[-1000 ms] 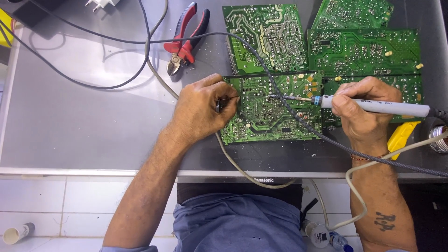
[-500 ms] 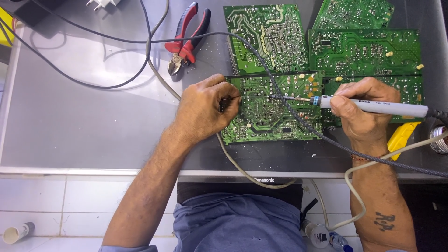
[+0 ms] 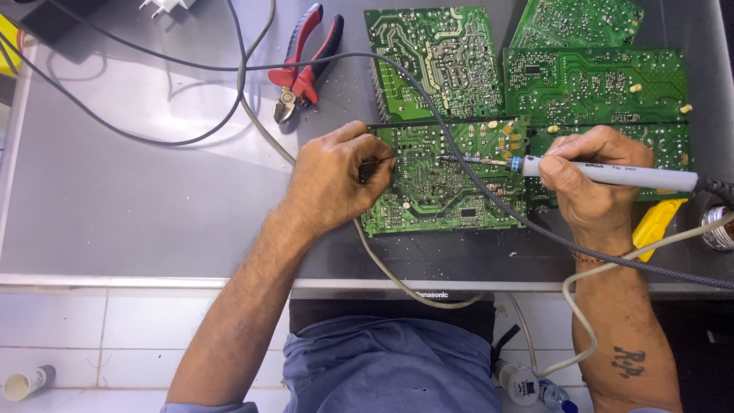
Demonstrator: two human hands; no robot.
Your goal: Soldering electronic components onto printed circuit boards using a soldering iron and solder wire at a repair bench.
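Note:
A green circuit board [image 3: 443,191] lies solder side up on the grey table [image 3: 138,191]. My left hand [image 3: 332,176] rests at the board's left edge and pinches a small dark tool [image 3: 375,164] against it. My right hand [image 3: 589,180] grips a white soldering iron [image 3: 612,172] like a pen. Its metal tip [image 3: 459,160] points left and touches the middle of the board. A grey braided cable [image 3: 489,199] crosses the board beneath the tip.
Several more green circuit boards [image 3: 596,76] lie behind and to the right. Red-handled cutters [image 3: 302,65] lie at the back. Black cables [image 3: 153,130] loop on the left. A yellow tool [image 3: 654,226] and a solder spool [image 3: 719,229] sit at right.

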